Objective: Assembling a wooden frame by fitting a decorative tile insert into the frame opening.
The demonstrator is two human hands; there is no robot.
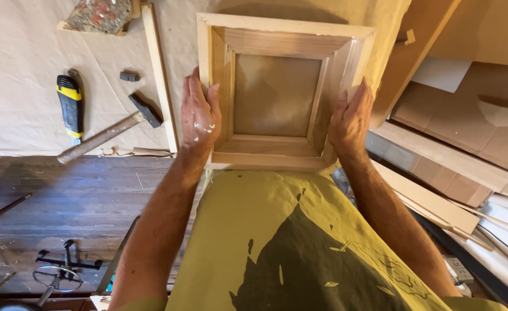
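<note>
Wooden frame point(277, 92) lies flat on the paper-covered surface point(23, 69), square to the person. Left hand point(200, 112) and right hand point(352, 118) press its opposite sides, fingers extended, probably clasping. Hammer point(107, 133) and utility knife point(70, 106) lie leftward.

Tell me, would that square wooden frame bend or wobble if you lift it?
Probably not: the wooden frame looks stiff, built of thick boards. It's likely fairly light, since its middle is open. The left hand and right hand press its sides, so the corner joints may be fragile.
</note>
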